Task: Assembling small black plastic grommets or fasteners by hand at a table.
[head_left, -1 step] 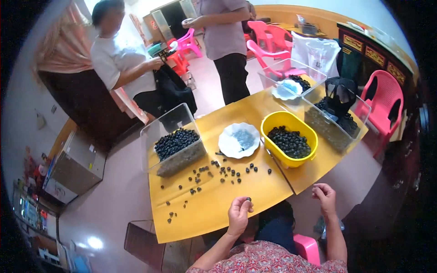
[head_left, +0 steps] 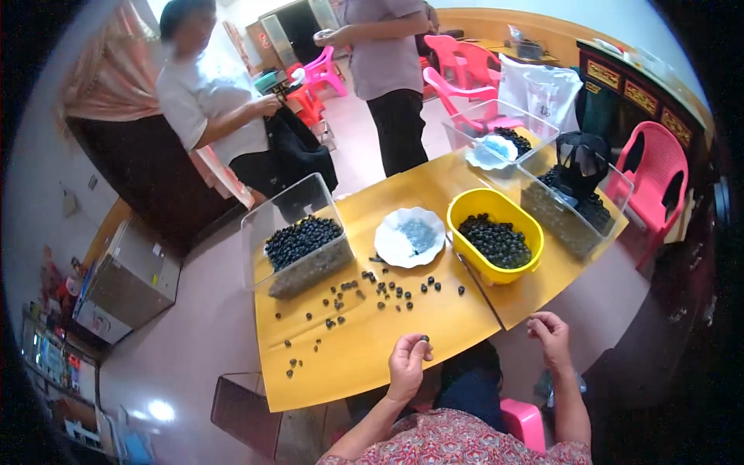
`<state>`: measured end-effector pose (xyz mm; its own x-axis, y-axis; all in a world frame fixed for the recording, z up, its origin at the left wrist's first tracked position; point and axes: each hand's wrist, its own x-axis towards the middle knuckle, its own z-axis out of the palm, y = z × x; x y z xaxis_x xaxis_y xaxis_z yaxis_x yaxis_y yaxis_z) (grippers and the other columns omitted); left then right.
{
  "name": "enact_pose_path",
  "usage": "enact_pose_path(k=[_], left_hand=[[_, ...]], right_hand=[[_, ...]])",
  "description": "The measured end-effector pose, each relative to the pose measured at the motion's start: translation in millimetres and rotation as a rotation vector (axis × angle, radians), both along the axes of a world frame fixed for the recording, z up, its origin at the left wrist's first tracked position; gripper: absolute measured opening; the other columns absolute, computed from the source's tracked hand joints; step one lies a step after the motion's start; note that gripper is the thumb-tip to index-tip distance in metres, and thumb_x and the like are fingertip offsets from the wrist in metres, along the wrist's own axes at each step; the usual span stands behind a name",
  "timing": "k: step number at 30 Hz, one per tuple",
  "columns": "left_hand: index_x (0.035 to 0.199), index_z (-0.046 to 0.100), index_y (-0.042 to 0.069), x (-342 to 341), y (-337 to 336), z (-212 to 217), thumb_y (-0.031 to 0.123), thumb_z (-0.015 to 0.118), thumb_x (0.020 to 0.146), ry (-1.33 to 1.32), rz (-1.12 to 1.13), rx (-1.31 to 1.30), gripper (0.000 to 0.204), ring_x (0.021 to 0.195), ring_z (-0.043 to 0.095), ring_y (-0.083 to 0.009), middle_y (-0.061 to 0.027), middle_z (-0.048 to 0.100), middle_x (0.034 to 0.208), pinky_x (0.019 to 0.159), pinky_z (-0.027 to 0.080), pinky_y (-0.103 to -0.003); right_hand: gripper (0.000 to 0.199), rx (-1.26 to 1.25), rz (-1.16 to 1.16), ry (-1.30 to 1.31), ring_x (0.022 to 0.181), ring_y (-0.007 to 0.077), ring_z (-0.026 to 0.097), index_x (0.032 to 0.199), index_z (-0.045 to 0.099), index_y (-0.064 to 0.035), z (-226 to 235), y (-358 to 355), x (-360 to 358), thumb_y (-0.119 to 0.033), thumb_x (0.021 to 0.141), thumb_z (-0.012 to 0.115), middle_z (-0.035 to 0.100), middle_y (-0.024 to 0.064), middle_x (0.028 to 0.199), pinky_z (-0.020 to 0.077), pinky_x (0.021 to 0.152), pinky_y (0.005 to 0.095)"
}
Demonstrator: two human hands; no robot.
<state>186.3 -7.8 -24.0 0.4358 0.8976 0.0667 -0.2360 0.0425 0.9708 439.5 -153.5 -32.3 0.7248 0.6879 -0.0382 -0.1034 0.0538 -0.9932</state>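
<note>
Left hand (head_left: pixel 405 366) pinches a black piece (head_left: pixel 424 339) at the near bench (head_left: pixel 456 332) edge; I cannot tell whether the right hand (head_left: pixel 552 338) grips anything. A slack pinch could drop the piece to the floor (head_left: pixel 198 341).

your shirt (head_left: pixel 457 442) carries a swirling red-and-pale pattern, above dark blue trousers (head_left: pixel 470 381). the small piece (head_left: pixel 424 339) in your left hand (head_left: pixel 407 366) is dark, and the loose pieces (head_left: pixel 399 292) before you are black against the mustard-yellow table (head_left: pixel 302 391). your tub (head_left: pixel 533 232) is brighter yellow, the plate (head_left: pixel 390 249) white, its bits (head_left: pixel 419 235) pale blue. beside you, the stool (head_left: pixel 524 423) and chair (head_left: pixel 655 165) are pink.
</note>
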Motion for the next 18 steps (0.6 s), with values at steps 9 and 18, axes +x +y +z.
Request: enact_pose_path(k=[9,18], left_hand=[[0.103,0.055,-0.003,-28,12,51,0.012,0.048,0.095,-0.056,0.1,-0.149,0.018,0.07,0.056,-0.0133,-0.0085,0.06,0.081,0.07,0.047,-0.026],[0.104,0.055,-0.002,-51,13,60,0.01,0.057,0.09,-0.384,0.066,-0.278,0.018,0.071,0.059,-0.0129,-0.009,0.062,0.085,0.066,0.05,-0.023]], right_hand=[[0.012,0.084,0.517,-0.158,0.075,0.0121,0.059,0.094,0.064,0.0043,58,94,-96,-0.002,0.084,0.059,0.062,0.0072,0.083,0.0473,0.067,0.0243],[0.021,0.264,0.66,0.197,0.093,0.0173,0.062,0.101,0.062,0.0044,83,122,-152,0.009,0.081,0.059,0.06,0.011,0.101,0.0526,0.082,0.0272]])
